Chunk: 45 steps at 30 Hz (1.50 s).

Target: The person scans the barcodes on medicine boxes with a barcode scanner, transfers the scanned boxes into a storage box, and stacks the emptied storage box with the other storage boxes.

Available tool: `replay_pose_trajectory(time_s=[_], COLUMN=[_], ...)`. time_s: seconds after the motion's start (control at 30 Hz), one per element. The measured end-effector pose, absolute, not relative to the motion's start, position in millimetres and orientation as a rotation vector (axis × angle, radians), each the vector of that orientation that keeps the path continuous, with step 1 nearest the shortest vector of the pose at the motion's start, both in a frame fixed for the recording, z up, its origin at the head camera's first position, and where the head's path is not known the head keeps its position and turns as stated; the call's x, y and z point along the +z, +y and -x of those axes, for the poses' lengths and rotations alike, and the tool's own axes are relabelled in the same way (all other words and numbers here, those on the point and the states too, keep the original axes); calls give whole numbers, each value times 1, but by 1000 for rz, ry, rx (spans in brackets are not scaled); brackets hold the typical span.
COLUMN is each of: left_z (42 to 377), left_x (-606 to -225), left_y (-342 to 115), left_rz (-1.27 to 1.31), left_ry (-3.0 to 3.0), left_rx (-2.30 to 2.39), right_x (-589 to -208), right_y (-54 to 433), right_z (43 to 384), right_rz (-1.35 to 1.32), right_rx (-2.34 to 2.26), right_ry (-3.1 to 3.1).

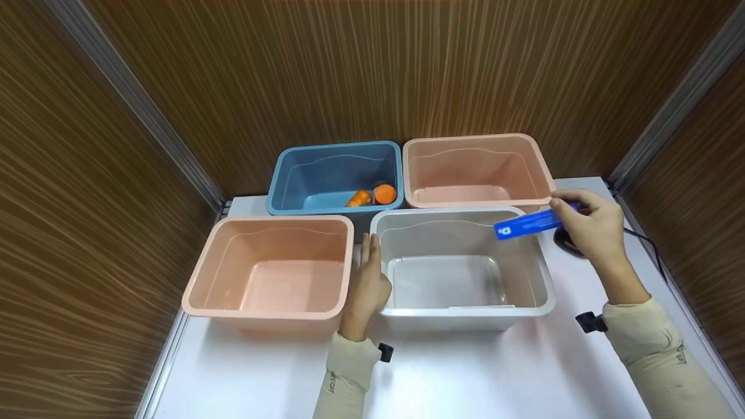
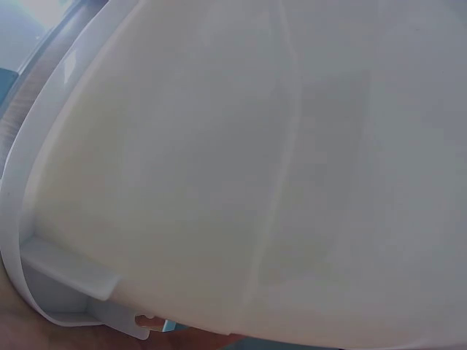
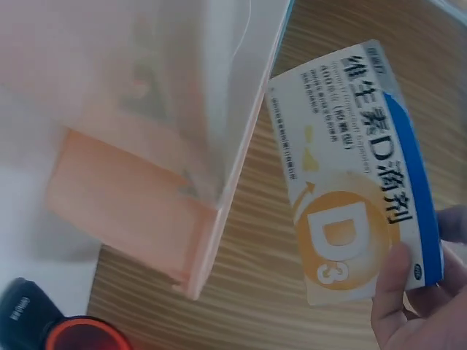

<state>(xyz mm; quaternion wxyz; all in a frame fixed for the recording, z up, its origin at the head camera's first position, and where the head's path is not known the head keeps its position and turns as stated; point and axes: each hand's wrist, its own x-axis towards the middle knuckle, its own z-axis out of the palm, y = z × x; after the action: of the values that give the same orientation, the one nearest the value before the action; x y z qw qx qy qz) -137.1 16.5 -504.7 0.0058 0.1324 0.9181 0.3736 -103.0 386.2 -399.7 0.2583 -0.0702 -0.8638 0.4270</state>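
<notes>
Clearly, the right hand [image 1: 595, 228] pinches one box [image 1: 527, 224], its blue edge towards the head camera, out to the hand's left above the grey-white bin's [image 1: 463, 313] far right corner. The one left hand [image 1: 368, 288] has straight fingers against that bin's left side; its thumb is hard to make out, and the left wrist view catches only a sliver of it. Just beside it, on its left, stands one of two peach bins [image 1: 268, 316]; the other lies beyond the right hand, leftward. Ahead of the left hand, one blue bin [image 1: 334, 146] holds two orange objects [image 1: 385, 194], their lower parts obscured. Just under the right hand, one dark object [image 1: 567, 243] on the worktop [image 1: 442, 378] is partly covered. The sleeves run off the frame's lower edge.
</notes>
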Motion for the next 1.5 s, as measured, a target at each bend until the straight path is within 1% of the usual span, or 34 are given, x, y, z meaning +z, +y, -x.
replay_pose_trajectory(time_s=[0.2, 0.47, 0.6, 0.77, 0.93, 1.03, 1.3, 1.5], left_z=[136, 137, 137, 136, 136, 136, 136, 136], left_x=[-505, -503, -504, -503, -505, -505, -503, -503], left_y=[16, 18, 18, 17, 16, 16, 18, 17], left_rz=[-421, -394, -399, -404, -427, -419, -403, -400], left_ry=[2883, 2897, 2900, 2895, 2897, 2886, 2871, 2884], left_rx=[1164, 1108, 1100, 1118, 1138, 1144, 1162, 1139], right_x=[-412, -422, -422, -424, -432, -436, -448, -464], right_y=[403, 418, 426, 441, 459, 467, 484, 500], right_z=[97, 86, 82, 74, 63, 57, 42, 35], right_rz=[316, 330, 352, 473, 457, 466, 548, 573], right_rx=[1296, 1493, 1700, 1968, 2417, 2569, 2653, 2675], right_ry=[-2205, -2156, -2026, -1966, -1784, -1648, -1353, -1295])
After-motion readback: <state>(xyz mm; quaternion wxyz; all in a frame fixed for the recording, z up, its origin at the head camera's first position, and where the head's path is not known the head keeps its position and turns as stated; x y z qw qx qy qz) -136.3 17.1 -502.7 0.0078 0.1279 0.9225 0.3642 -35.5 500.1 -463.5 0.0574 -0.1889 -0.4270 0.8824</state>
